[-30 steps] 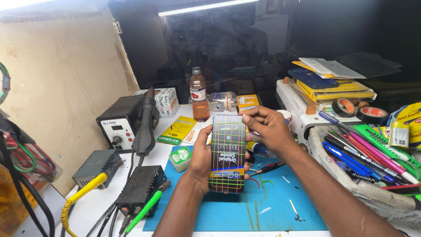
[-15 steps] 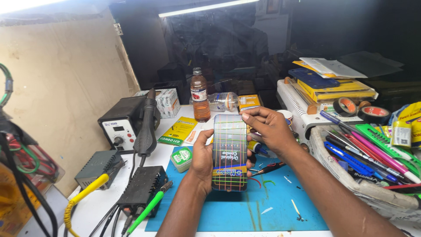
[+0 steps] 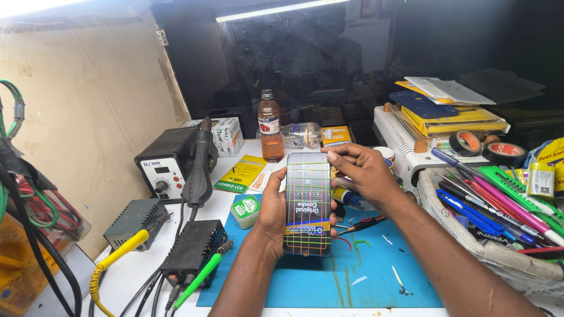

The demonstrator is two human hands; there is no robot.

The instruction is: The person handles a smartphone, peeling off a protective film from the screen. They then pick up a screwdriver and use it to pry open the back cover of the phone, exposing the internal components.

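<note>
I hold a phone screen panel (image 3: 308,202) with a colourful grid-patterned film upright over the blue work mat (image 3: 352,282). My left hand (image 3: 271,211) grips its left edge and cradles its back. My right hand (image 3: 361,170) pinches the panel's top right corner with thumb and fingers. A red-handled tool (image 3: 364,224) lies on the mat just right of the panel.
A hot-air station (image 3: 167,170) with its black wand, two black power boxes (image 3: 191,249) and cables fill the left. A brown bottle (image 3: 270,126) stands behind. A small green round tin (image 3: 245,210) sits left of the mat. Screwdrivers and pens (image 3: 487,199), tape rolls (image 3: 467,142), stacked books right.
The panel has dropped slightly in view and my hands keep the same hold; otherwise the bench looks unchanged.
</note>
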